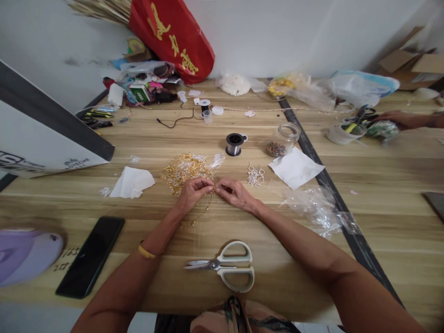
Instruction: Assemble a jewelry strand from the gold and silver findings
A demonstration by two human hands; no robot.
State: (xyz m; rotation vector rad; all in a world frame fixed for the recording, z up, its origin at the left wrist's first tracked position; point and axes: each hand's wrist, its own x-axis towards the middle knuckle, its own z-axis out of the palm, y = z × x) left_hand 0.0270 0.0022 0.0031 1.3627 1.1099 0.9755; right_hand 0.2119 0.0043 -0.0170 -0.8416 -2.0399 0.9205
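Note:
Thumb and fingertips of my left hand [194, 192] pinch a thin gold beaded chain [207, 206], which hangs down and trails over the table toward me. My right hand [236, 193] is closed too, its fingertips meeting the left ones at the chain's upper end. The exact link between them is too small to make out. Just behind my left hand lies a tangled heap of gold and silver chains [183, 169]. To the right of my right hand is a small pile of silver jewellery pieces [255, 175]. White-handled scissors [222, 266] lie below my hands, blades pointing left.
A wire spool [234, 144] and a glass jar of beads [282, 141] stand behind. White paper [296, 167] and clear plastic bags [315, 208] lie right, a black phone [90, 256] left. Another person's hand [395, 119] is at far right, by a white tub [346, 133].

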